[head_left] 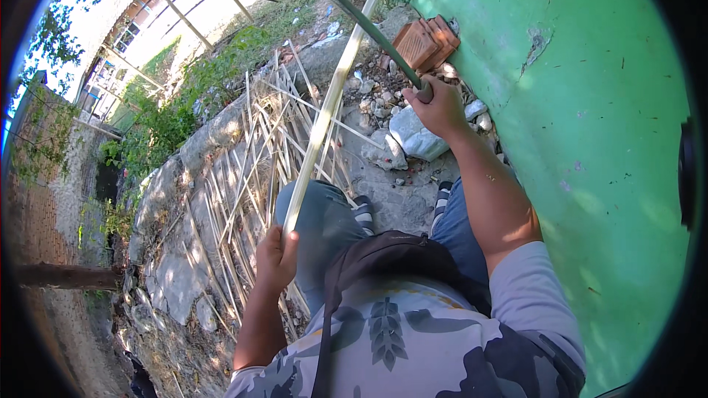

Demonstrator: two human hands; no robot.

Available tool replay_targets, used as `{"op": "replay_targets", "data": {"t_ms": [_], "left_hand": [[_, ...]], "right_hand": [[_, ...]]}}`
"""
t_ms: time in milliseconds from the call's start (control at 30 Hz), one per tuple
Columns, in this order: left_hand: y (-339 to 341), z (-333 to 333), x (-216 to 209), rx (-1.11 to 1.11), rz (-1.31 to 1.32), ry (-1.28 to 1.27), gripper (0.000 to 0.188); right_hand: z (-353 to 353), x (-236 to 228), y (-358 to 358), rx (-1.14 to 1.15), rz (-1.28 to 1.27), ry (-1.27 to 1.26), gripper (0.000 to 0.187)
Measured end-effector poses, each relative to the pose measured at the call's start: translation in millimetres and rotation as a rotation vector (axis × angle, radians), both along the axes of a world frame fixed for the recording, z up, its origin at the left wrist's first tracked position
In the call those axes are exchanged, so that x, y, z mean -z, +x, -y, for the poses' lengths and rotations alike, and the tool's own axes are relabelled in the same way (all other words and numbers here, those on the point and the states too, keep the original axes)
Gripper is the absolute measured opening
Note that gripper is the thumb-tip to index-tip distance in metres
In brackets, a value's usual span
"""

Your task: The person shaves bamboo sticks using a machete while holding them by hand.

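Has a green wall [590,155] with chipped patches to the right of the right grip [441,105]. Shows rough stone ground [173,287] to the left of the left grip [276,258]. Has a loose pile of thin strips [274,144] on that ground, crisscrossed, to the left of and beyond the left grip. Shows blue jeans [328,210] just ahead and to the right of the left grip. Clamps the left grip, thumb and fingers together, on the lower end of a long pale strip [320,133], slanting forward and to the right from there. Closes the right grip around the near end of a long dark curved tool [389,49], pointing forward and left. Crosses tool and strip in view, ahead of both grips; cannot tell if touching. Shows a stack of reddish clay tiles [426,44] just beyond the right grip, a whitish rock [418,135] just below and left of the same grip, and small stones [376,103] farther left.
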State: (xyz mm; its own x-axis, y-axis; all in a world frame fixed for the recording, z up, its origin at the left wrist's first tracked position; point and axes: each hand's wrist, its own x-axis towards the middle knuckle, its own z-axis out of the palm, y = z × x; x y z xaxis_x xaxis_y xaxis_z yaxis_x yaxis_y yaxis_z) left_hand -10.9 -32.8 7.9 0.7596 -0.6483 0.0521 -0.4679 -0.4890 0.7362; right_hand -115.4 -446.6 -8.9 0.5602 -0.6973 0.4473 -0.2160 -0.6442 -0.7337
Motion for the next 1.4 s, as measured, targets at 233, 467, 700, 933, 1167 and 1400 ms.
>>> {"op": "replay_targets", "data": {"t_ms": [233,467,700,933,1167,1400], "left_hand": [[6.9,71.9,-1.4,0.047,0.141,-0.057,0.039],[14.2,80.7,9.4,0.062,0.192,0.047,0.042],[8.3,87.7,4.7,0.071,0.064,-0.036,0.037],[-0.6,81.6,7.6,0.110,0.058,-0.040,0.031],[-4.5,77.2,3.6,0.096,-0.024,-0.070,0.034],[1.0,72.6,6.9,0.117,-0.036,-0.039,0.033]], "right_hand": [[-37.4,-5.4,7.8,-0.329,-0.099,-0.387,0.020],[-4.3,2.4,5.2,-0.328,-0.251,-0.240,0.011],[-34.4,-4.6,11.9,-0.336,-0.255,-0.242,0.013],[-16.3,4.7,12.9,-0.394,-0.306,-0.239,0.014],[-11.5,3.4,10.5,-0.303,-0.186,-0.123,0.019],[-26.2,-2.8,12.6,-0.535,-0.347,-0.519,0.024]]}}
